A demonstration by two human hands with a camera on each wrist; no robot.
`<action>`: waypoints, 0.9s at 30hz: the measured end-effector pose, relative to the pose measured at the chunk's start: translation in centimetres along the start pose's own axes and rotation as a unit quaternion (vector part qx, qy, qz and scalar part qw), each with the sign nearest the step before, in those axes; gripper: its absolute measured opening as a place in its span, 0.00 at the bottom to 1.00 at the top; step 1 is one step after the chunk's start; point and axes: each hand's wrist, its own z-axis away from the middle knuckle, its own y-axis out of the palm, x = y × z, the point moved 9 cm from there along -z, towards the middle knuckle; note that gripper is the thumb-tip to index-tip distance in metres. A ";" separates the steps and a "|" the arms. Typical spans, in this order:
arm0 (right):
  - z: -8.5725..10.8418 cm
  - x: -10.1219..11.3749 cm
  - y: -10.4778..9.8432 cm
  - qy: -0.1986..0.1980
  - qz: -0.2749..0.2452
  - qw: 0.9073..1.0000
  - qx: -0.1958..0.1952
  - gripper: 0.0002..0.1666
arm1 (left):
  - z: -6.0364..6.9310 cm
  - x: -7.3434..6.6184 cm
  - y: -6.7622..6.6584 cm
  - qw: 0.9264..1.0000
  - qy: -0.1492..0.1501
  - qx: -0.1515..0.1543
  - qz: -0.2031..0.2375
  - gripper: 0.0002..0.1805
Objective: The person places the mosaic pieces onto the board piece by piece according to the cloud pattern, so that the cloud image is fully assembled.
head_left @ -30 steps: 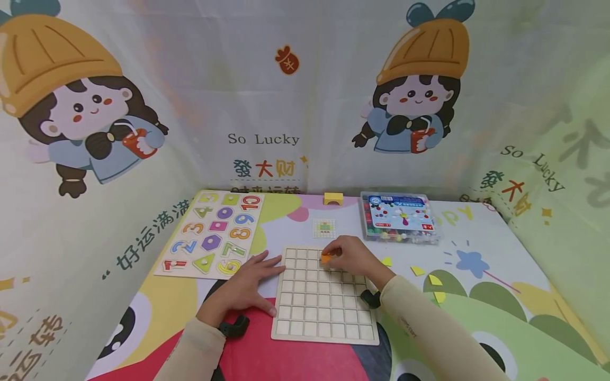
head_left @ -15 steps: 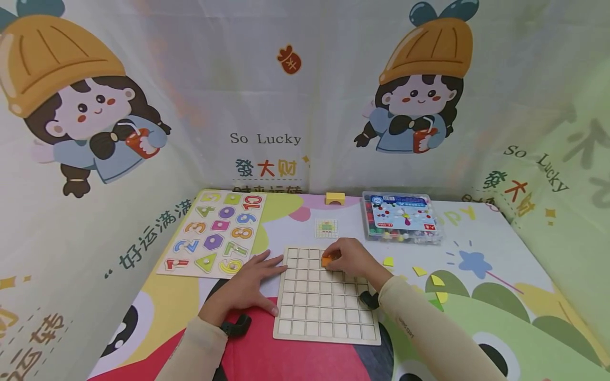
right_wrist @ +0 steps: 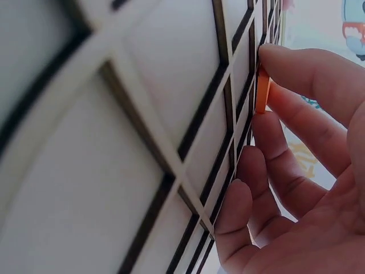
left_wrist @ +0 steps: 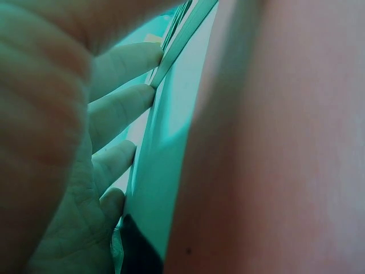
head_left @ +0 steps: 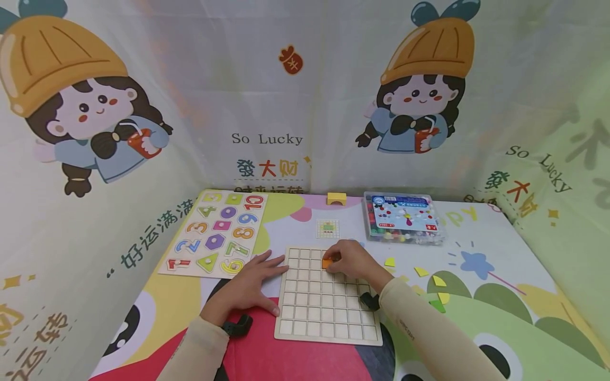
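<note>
A wooden grid board [head_left: 314, 300] with raised square cells lies on the table between both hands. My right hand [head_left: 351, 259] pinches a small orange tile [head_left: 326, 263] over a cell in the board's upper part. In the right wrist view, thumb and fingers hold the orange tile [right_wrist: 262, 91] on edge close to the grid, while the other fingertips rest on the board. The left hand [head_left: 247, 286] is spread out flat, its thumb and fingertips touching the board's left edge. In the left wrist view, its straight fingers [left_wrist: 122, 111] meet that edge.
A number and shape puzzle board [head_left: 214, 235] lies at the left. Behind the grid are a small pattern card [head_left: 328, 228], a yellow arch block [head_left: 336, 199] and a clear plastic box [head_left: 404, 218]. Several yellow pieces [head_left: 421, 271] and a green piece [head_left: 437, 306] lie at the right.
The orange tile, tilted in the fingers a second ago, now sits flatter against the board, slightly nearer the body. The left hand stays at the board's edge. The head view has shifted slightly.
</note>
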 end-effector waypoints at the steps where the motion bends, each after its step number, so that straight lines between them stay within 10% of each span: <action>1: 0.0 0.0 0.0 -0.001 0.001 1.000 0.000 0.11 | 0.0 0.0 0.0 1.000 0.000 -0.001 -0.001 0.57; 27: 0.3 0.1 0.1 0.001 0.004 1.000 0.009 0.13 | -0.1 -0.1 0.1 1.000 0.007 0.000 -0.006 0.57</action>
